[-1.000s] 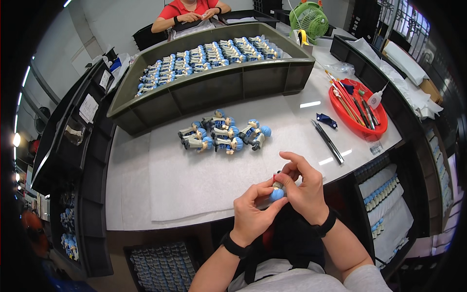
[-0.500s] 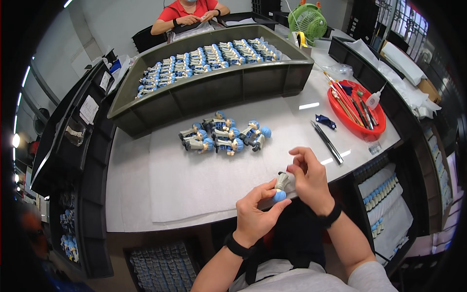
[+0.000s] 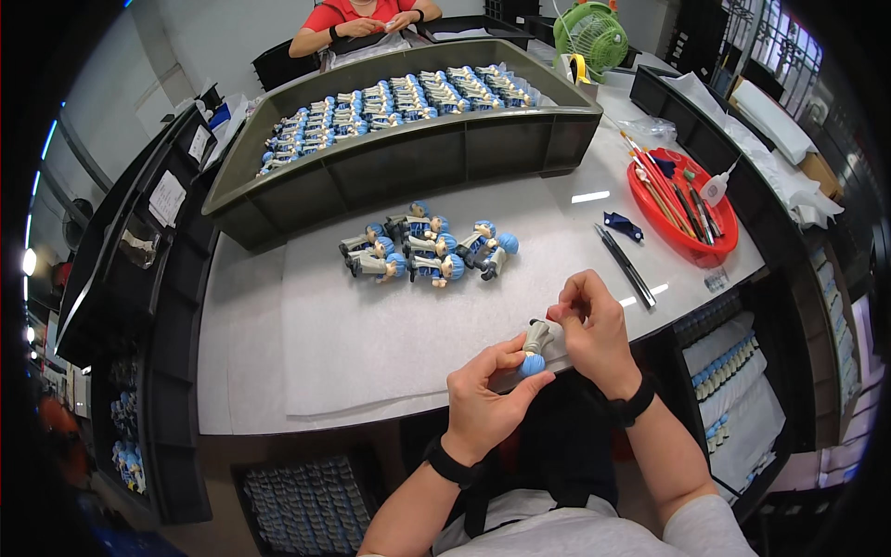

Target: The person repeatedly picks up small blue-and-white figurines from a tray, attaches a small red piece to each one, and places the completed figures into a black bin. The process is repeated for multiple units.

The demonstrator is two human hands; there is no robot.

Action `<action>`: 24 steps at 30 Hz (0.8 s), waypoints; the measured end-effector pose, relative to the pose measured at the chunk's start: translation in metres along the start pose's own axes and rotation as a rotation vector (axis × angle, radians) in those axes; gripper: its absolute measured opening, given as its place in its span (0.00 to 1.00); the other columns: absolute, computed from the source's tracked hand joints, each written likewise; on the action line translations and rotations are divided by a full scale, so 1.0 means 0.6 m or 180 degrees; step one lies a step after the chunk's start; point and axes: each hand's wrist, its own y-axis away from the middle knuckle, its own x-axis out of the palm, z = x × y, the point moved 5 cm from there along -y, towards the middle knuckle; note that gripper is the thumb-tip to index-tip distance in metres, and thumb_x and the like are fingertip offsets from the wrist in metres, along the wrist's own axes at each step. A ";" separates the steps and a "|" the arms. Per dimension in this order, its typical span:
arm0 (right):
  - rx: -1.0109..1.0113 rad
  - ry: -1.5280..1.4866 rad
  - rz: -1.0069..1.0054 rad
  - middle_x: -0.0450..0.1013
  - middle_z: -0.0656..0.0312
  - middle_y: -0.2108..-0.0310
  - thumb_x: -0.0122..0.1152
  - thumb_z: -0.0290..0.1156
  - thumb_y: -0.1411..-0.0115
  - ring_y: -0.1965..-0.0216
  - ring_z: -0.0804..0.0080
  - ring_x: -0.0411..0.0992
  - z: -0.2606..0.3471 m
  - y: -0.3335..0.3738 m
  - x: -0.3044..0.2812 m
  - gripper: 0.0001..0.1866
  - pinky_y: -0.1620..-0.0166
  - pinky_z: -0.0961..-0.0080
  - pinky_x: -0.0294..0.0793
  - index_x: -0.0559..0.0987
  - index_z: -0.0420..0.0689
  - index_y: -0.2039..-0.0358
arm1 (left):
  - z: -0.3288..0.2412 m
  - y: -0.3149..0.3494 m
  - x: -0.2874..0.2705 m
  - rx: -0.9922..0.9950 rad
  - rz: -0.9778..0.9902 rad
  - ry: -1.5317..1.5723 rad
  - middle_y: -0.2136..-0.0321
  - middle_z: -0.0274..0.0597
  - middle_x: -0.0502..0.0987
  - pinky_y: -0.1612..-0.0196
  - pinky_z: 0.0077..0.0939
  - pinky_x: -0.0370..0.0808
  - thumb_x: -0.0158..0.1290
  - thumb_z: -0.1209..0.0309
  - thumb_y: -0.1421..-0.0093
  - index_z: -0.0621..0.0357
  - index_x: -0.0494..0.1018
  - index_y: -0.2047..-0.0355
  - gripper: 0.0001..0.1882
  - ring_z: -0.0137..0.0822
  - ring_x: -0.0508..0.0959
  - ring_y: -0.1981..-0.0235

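Note:
My left hand [image 3: 484,401] grips a blue-haired toy figurine [image 3: 537,340] in a grey-beige coat between thumb and fingers. Its hair points toward me and its dark feet away. Close beside the feet, my right hand [image 3: 597,332] is closed in a pinch on a small red piece [image 3: 555,313], whose kind I cannot make out. Beyond my hands a loose group of similar figurines [image 3: 429,247] lies on the white sheet [image 3: 353,343], some overlapping.
A large grey-green bin [image 3: 399,153] packed with figurine rows stands behind the group. On the right are a black pen-like tool [image 3: 626,266], a dark blue piece [image 3: 623,226] and a red basin [image 3: 682,243] of brushes. Black crates flank the table; a person in red [image 3: 362,20] works opposite.
My right fingers have curled in more tightly around the red piece. The left hand and figurine have hardly moved, and the view has shifted slightly.

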 end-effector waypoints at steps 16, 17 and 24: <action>-0.0189 -0.0331 -0.0056 0.66 0.63 0.80 0.56 0.14 0.48 0.78 0.78 0.65 0.007 0.018 0.003 0.09 0.73 0.80 0.64 0.66 0.39 0.73 | 0.005 0.006 0.001 -0.0111 0.0084 0.0004 0.56 0.58 0.76 0.55 0.25 0.75 0.65 0.80 0.53 0.68 0.71 0.68 0.14 0.32 0.77 0.57; -0.0343 -0.0306 0.0135 0.66 0.63 0.80 0.56 0.14 0.48 0.79 0.78 0.65 0.022 0.027 0.010 0.09 0.73 0.80 0.64 0.66 0.39 0.73 | 0.003 0.006 0.000 -0.0125 0.0082 -0.0007 0.56 0.58 0.76 0.55 0.24 0.75 0.65 0.80 0.53 0.68 0.71 0.68 0.14 0.32 0.77 0.58; 0.0050 0.0276 -0.0160 0.67 0.63 0.80 0.58 0.16 0.48 0.77 0.75 0.68 -0.006 -0.015 -0.011 0.09 0.72 0.81 0.67 0.67 0.38 0.72 | 0.004 -0.001 -0.005 -0.0044 -0.0023 0.0061 0.60 0.55 0.78 0.61 0.22 0.77 0.66 0.74 0.52 0.67 0.73 0.69 0.14 0.31 0.80 0.65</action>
